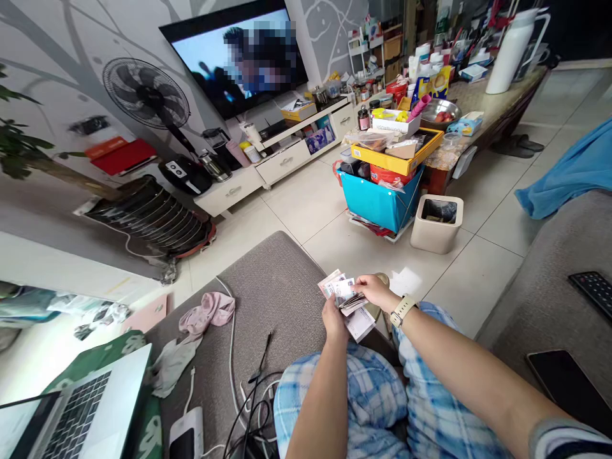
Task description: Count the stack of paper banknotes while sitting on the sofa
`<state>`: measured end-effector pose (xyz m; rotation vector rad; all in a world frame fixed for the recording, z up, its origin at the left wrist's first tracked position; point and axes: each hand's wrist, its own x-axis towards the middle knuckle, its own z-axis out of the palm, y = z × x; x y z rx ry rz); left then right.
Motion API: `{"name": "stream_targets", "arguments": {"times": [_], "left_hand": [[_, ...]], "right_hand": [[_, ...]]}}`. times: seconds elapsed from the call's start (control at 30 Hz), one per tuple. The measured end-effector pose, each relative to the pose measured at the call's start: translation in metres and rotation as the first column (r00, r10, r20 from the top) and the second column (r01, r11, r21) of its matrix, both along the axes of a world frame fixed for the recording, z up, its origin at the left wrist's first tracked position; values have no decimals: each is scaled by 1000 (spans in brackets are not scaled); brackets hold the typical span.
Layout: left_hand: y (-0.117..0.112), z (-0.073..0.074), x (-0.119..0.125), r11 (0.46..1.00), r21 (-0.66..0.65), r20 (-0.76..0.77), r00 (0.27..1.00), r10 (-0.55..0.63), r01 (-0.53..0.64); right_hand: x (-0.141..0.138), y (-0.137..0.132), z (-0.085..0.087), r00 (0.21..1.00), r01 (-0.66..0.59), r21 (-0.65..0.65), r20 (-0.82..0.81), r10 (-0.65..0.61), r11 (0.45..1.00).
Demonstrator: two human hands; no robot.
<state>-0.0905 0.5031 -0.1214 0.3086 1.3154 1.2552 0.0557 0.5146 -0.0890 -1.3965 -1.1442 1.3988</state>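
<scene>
Both of my hands meet over my knees, which are in blue plaid trousers. My left hand [333,317] is closed around a fanned stack of paper slips or banknotes [340,290]. My right hand [375,290], with a pale watch on its wrist, pinches the right end of the same stack. A white slip [359,323] hangs below the stack. I sit on a grey sofa [272,280].
An open laptop [76,408], pink cloth [209,309] and tangled cables [248,395] lie to my left. A phone [564,379] and remote [595,290] rest at right. Ahead stand a blue crate [377,201], beige bin [436,223], cluttered table [478,102], television [239,54] and fan [146,95].
</scene>
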Motion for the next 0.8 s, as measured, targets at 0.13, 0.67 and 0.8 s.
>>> {"name": "stream_targets", "arguments": {"times": [0.13, 0.67, 0.8], "left_hand": [[-1, 2, -1, 1000, 3, -17, 1000, -4, 4], [-6, 23, 4, 999, 41, -108, 994, -27, 32], [-5, 21, 4, 997, 63, -120, 992, -29, 37]], "right_hand": [[0, 0, 1, 1000, -6, -9, -1, 6, 1000], [-1, -1, 1, 999, -28, 14, -36, 28, 1000], [-1, 0, 0, 997, -36, 26, -60, 37, 999]]}}
